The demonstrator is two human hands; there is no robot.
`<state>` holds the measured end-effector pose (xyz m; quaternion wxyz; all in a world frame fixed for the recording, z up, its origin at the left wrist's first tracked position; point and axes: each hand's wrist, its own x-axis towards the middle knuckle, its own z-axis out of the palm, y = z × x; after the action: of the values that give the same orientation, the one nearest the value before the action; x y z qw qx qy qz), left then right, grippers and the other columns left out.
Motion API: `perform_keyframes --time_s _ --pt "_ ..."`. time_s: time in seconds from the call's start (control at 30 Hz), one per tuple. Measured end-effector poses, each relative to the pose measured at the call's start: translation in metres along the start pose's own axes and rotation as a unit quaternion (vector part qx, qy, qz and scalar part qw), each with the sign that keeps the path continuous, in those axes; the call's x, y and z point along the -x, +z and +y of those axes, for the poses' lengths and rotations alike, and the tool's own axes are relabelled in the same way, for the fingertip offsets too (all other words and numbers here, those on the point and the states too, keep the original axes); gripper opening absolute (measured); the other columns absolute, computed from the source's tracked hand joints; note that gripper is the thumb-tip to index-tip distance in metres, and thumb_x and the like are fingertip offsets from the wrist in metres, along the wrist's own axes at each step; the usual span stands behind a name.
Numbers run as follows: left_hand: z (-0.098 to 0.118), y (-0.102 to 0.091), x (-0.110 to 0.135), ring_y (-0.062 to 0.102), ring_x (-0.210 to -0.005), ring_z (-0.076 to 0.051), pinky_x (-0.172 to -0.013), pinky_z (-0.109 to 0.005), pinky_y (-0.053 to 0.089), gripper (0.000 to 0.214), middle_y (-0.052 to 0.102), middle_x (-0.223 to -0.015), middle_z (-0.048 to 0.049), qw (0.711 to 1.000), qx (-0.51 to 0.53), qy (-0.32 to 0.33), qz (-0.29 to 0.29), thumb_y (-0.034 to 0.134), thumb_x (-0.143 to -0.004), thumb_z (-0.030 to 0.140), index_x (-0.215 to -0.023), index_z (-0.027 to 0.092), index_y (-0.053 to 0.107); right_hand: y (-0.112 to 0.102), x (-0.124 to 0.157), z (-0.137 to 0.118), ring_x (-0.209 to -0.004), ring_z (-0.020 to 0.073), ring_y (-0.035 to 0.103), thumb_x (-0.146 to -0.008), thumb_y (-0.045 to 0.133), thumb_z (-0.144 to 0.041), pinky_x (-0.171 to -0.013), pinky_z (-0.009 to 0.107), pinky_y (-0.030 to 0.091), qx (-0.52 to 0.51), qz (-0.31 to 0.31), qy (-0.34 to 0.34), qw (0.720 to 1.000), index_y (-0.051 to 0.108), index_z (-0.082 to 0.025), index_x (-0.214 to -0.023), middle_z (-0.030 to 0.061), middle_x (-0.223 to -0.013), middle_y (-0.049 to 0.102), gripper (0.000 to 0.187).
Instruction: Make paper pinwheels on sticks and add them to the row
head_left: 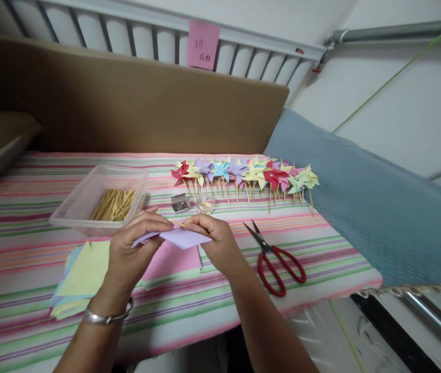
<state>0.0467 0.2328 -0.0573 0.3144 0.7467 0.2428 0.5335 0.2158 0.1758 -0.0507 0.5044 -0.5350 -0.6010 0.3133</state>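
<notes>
My left hand [129, 246] pinches a folded purple paper pinwheel [185, 238] from its left side. Closed on a thin wooden stick [178, 224] at the pinwheel's back is my right hand [217, 239]; its fingertips hide part of the stick. Both hands are just above a pink sheet [179, 261] lying on the table. Beyond them stand a small box of metal pins [180, 203] and a round clear dish [205, 203] with tiny light pieces. Several finished pinwheels [254, 175] on sticks lie in a row at the back.
A clear plastic tub [73, 207] holds many wooden sticks [115, 205]. Square coloured papers [90, 267] are stacked at left. Red-handled scissors [269, 249] lie open at right on the striped cloth [313, 272]. A cardboard panel [146, 103] borders the back; blue fabric [379, 202] covers the right.
</notes>
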Motion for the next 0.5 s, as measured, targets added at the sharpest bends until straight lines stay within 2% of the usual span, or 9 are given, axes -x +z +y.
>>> perform_keyframes --time_s 0.23,0.5 --pt "-0.0019 -0.0008 0.0011 0.065 -0.081 -0.017 -0.098 -0.043 0.044 0.01 0.071 -0.081 -0.0009 1.0 0.004 -0.004 -0.004 0.065 -0.077 0.016 -0.08 0.024 0.07 0.0009 -0.0012 -0.0002 -0.077 0.0158 0.063 -0.085 0.057 -0.027 -0.068 0.025 0.046 -0.004 0.031 0.006 0.999 0.068 -0.02 -0.08 0.0017 -0.081 0.07 0.014" --pt "-0.0025 -0.0005 0.0015 0.066 -0.079 -0.017 -0.098 -0.044 0.044 0.009 0.071 -0.08 -0.0007 1.0 0.006 -0.017 0.0 0.066 -0.077 0.017 -0.079 0.025 0.071 0.0014 -0.001 0.0044 -0.077 0.0172 0.064 -0.081 0.059 -0.024 -0.067 0.027 0.048 -0.01 0.035 0.006 0.999 0.068 -0.02 -0.081 0.0033 -0.082 0.071 0.01"
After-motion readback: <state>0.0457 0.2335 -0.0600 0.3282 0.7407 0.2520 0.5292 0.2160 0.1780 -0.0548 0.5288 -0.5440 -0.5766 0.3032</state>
